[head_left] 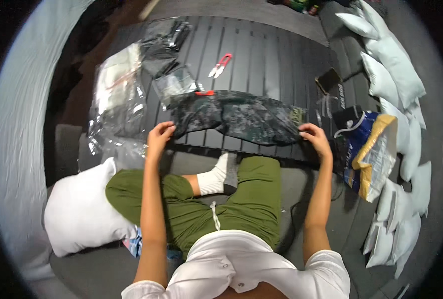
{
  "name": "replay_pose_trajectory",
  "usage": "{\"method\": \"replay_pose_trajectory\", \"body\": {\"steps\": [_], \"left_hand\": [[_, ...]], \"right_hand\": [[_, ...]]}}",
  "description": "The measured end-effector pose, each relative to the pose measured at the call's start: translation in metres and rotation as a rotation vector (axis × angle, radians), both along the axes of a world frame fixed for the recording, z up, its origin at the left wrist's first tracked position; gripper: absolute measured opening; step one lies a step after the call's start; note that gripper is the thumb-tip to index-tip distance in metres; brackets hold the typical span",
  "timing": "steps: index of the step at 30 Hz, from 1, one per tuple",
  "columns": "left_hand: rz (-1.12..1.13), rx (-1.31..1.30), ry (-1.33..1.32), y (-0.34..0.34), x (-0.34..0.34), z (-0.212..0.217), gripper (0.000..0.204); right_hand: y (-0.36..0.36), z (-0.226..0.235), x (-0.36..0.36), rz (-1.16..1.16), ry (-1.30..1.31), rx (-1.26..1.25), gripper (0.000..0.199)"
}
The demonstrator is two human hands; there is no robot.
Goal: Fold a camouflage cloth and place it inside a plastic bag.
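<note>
A long, dark camouflage cloth (251, 117), shaped like a sleeve, lies stretched crosswise over the near part of a dark slatted surface. Its right end bears a small olive patch (297, 116). At its lower left corner, the fingers of my left hand (160, 137) pinch the edge. My right hand (317, 141) pinches the right end between thumb and fingers. A small red piece (205, 92) shows at the cloth's upper left edge. Beyond the cloth lie thread snips (220, 66) with a red handle, blades pointing toward me.
Clear plastic bags (119, 99) spread along the left, with dark packages (164, 42) behind. At right stand a blue and yellow bag (368, 152) and a phone-like dark object (328, 79). Pale pillow-shaped packs (395, 74) line the far right. A white pillow (84, 212) rests by my left leg.
</note>
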State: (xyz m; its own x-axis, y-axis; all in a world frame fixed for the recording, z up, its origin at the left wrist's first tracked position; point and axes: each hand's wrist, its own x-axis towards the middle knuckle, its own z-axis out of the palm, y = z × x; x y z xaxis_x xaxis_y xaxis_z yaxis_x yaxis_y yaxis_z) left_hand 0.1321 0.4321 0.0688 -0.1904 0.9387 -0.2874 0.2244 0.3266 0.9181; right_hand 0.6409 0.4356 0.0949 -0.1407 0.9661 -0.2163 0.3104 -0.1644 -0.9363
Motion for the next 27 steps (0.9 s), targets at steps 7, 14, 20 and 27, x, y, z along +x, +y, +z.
{"method": "replay_pose_trajectory", "body": {"steps": [7,14,20,27], "left_hand": [[0.13,0.162,-0.07,0.021,0.02,0.013,0.021],[0.189,0.067,-0.36,0.022,0.015,0.028,0.021],[0.225,0.009,-0.303,0.018,0.009,0.025,0.019],[0.096,0.084,-0.113,0.019,0.014,0.02,0.021]], "right_hand": [[0.027,0.001,0.013,-0.386,0.325,0.434,0.01],[0.046,-0.017,0.025,-0.474,0.203,0.315,0.012],[0.022,-0.023,0.032,-0.482,0.155,0.248,0.015],[0.004,-0.019,0.04,-0.485,0.152,0.211,0.017]]}}
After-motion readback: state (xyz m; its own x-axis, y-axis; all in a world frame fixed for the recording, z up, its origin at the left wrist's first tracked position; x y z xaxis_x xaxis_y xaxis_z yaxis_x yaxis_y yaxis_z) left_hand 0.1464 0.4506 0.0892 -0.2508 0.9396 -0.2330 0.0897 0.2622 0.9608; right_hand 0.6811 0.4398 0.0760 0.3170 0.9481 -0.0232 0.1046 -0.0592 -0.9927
